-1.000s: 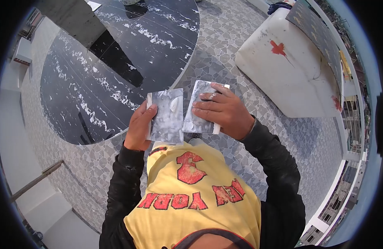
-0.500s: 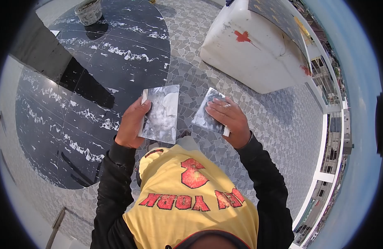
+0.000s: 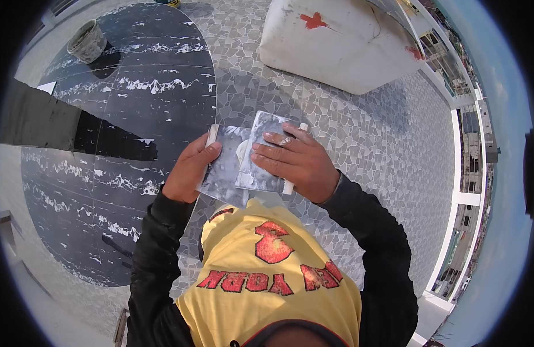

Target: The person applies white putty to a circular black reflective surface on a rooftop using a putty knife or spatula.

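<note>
1. Paste [image 3: 242, 152], white, sat on the left plate [image 3: 223, 168] by the left edge of the right plate [image 3: 256, 174]; it looked soft and wet, likely to make the faces slippery.
2. Both plates were held just to the far side of the yellow shirt [image 3: 252, 315], over the patterned floor [image 3: 359, 150]; the right one overlapped the right part of the left one; whether they touched could not be told.
3. Left hand [image 3: 190, 168] was closed on the left plate's left edge, thumb on top beside a pale strip [image 3: 212, 135]; the other fingers were mostly hidden.
4. Right hand [image 3: 302, 165] gripped the right plate, fingers laid over its upper face across a second pale strip [image 3: 288, 187]; its thumb was out of sight.
5. Handling, as judged: thin, flat, probably light plates, stiff enough to keep straight edges; not very fragile, though a corner might bend or nick under hard pressure.
6. Best hold, as judged: the outer edges along the pale strips, away from the smears; grip seemed surer there, and the inner edges were left free.
</note>
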Tool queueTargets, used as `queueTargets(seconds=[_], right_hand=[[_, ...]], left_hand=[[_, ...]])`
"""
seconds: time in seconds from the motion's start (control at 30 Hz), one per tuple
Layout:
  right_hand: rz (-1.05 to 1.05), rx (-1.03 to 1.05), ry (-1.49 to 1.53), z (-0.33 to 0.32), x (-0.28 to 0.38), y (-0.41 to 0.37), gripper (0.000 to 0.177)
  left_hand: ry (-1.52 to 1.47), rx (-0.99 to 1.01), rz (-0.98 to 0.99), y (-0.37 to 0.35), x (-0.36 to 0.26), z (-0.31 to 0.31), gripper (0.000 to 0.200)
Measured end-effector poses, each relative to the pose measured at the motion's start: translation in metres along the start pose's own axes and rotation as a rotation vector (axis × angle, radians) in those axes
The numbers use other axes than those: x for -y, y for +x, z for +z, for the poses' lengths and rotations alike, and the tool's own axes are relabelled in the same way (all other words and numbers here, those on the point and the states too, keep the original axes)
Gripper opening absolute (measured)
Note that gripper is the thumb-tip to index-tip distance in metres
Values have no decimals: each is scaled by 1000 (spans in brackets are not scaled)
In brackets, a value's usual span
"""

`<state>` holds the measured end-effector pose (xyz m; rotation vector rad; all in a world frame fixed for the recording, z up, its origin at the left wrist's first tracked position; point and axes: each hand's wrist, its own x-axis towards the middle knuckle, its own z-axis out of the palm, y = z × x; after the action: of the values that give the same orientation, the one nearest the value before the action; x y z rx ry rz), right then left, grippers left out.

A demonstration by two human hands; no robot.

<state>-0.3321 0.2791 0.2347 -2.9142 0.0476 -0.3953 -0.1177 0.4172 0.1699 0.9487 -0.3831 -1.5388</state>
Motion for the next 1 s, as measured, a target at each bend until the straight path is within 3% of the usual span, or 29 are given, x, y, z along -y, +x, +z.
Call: queueTargets(seconds=[0.23,0.4,0.47,0.53,0.63,0.67,0.73,0.8,0.83,0.9,0.97,1.0], right_hand=[[13,59,108,45,-58,-9,34],[34,-96,276,76,-88,5,34],[6,-154,302,97,-105,1,29],[56,-191,325,110,-132,-6,29],[312,-119,764,162,-181,-31,37],[331,-134,787,191,-199,-37,37],[988,-180,1920,245,-230,-44,35],[1054,-453,2147,276,-251,-30,35],[1103,-430,2126,296,-264,-28,42],[987,-422,1967,365,-287,-11,30],[1050,-257,1418,392,-301,23,26],[1044,-154,1219,375,-305,40,30]], left_hand=[[106,-233,-19,22,-1,-18,33],[180,-299,-125,58,5,-10,33],[316,-341,-52,76,0,-6,34],[268,-412,-52,95,0,-21,35],[185,-489,19,126,-4,-60,37],[189,-490,63,137,-1,-79,37],[266,-522,115,161,17,-141,40],[332,-723,187,187,29,-189,47],[352,-730,160,197,34,-203,47],[423,-951,253,212,43,-236,51],[583,-1001,221,216,52,-255,51],[725,-1044,214,215,56,-266,52]])
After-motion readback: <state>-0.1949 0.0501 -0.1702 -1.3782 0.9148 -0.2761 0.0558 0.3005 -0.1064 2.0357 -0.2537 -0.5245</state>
